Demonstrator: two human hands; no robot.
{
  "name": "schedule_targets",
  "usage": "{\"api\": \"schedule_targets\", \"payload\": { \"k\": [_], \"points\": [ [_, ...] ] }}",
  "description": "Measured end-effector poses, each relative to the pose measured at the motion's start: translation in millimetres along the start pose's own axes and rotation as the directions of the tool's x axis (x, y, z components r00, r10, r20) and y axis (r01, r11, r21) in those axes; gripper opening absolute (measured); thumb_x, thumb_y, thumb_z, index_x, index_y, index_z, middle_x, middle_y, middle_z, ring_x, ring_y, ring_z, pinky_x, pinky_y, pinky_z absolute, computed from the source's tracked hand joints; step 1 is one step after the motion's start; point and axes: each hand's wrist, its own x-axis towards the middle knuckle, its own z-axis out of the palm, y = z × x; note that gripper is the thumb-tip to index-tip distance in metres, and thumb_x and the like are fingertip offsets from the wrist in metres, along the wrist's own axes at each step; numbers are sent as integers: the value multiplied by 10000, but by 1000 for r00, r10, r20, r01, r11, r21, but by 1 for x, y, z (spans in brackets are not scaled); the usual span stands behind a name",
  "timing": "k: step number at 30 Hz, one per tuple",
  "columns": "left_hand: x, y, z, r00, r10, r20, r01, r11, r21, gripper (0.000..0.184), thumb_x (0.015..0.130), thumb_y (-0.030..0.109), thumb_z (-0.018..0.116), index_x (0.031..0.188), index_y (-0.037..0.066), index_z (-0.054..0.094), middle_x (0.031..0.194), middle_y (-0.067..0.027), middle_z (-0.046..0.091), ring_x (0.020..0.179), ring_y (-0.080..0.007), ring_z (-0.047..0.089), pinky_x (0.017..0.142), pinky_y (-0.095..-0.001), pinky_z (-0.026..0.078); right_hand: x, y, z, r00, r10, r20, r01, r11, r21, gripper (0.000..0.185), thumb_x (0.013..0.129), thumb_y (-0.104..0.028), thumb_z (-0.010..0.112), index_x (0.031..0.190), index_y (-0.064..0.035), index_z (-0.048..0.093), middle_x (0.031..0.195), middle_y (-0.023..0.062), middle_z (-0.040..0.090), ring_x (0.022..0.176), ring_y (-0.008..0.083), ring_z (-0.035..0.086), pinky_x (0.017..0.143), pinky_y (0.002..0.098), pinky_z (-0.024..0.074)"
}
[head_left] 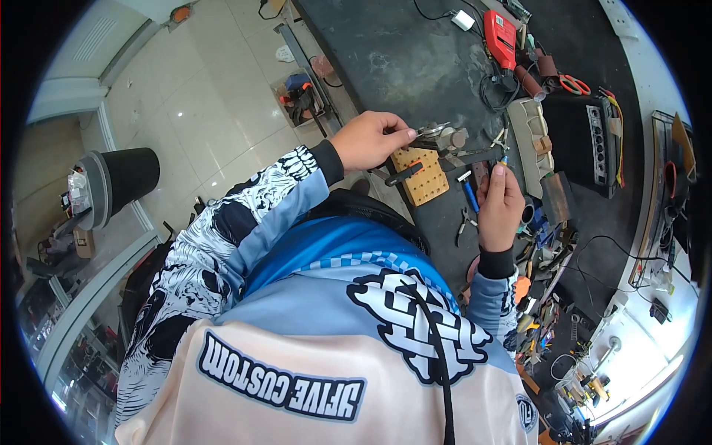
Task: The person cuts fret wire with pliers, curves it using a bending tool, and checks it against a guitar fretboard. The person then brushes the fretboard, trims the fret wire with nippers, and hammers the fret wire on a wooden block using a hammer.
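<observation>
My left hand (374,141) is closed in a pinch beside a small metal clamp or vise (451,139) at the bench edge; whatever is between its fingertips is too small to make out. My right hand (500,208) is closed around a slim tool with a blue and yellow end (504,160), its full shape hidden by the fingers. Between the hands runs a dark flat metal bar (476,157). Below the clamp sits a yellow board with rows of holes (424,180), an orange and black clamp (405,174) across it. A small blue-handled hammer (470,194) lies near my right hand.
Pliers (464,228) lie on the dark bench (386,59). Farther along are a red power tool (500,41), sandpaper rolls (529,83), red-handled scissors (574,84) and a black box with knobs (586,141). Many tools crowd the right side. A dark bin (130,178) is at left.
</observation>
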Motion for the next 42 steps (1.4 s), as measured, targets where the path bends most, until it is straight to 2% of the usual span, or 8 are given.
{"api": "schedule_targets", "payload": {
  "k": [1,3,6,10,15,21,31,42],
  "points": [
    [0,0,0,1000,-1,0,1,1000,1,291,966,281,598,1013,5,681,858,-23,685,777,-83,587,736,-253,474,-1,-1,2,1000,1,0,-1,1000,1,319,1001,-283,558,1040,21,646,715,-9,553,609,46,476,539,201,384],
    [1,0,2,1000,1,-4,-1,1000,7,289,961,278,607,999,2,683,838,-19,681,777,-83,594,735,-252,472,-7,-6,9,977,-208,-42,189,945,-267,282,973,-221,608,1086,36,635,799,22,629,702,75,551,639,224,449],
    [2,1,3,1000,-6,-19,6,1000,-7,283,952,270,620,998,-2,681,839,-21,682,790,-86,599,742,-254,474,-14,-12,15,967,-239,-89,208,941,-268,279,946,-195,649,1090,43,636,866,63,674,784,99,587,712,253,474],
    [5,4,2,1000,-21,-8,21,1000,7,275,943,262,633,999,-2,680,843,-29,684,785,-88,602,746,-254,478,-13,-8,15,948,-303,-95,260,914,-312,262,933,-188,658,1060,42,646,866,101,680,780,140,616,706,271,481],
    [6,6,2,1000,1,-14,-1,1000,17,267,931,250,645,999,-6,678,850,-41,690,795,-95,615,746,-257,487,-25,-34,20,887,-461,23,391,724,-568,209,886,-141,689,999,30,650,866,147,659,769,278,647,689,323,498],
    [9,4,3,999,29,-16,-28,999,43,252,926,235,651,987,-8,679,840,-41,693,785,-94,619,730,-253,492,-33,-33,24,834,-544,93,493,659,-568,208,860,-114,713,987,36,646,854,152,648,740,279,641,670,334,502],
    [13,7,5,999,10,-45,-6,996,87,251,913,235,665,971,-8,686,819,-33,692,748,-83,616,699,-248,493,-31,-39,25,798,-588,135,546,607,-577,193,835,-97,729,957,29,650,842,147,642,725,282,637,656,338,501],
    [8,7,5,995,49,-84,-40,993,112,233,887,222,664,954,3,699,820,-47,692,759,-97,616,710,-262,490,-6,-29,19,889,-457,-13,363,723,-587,210,878,-148,689,1007,13,654,868,140,656,772,278,648,723,333,508]
  ]
}}
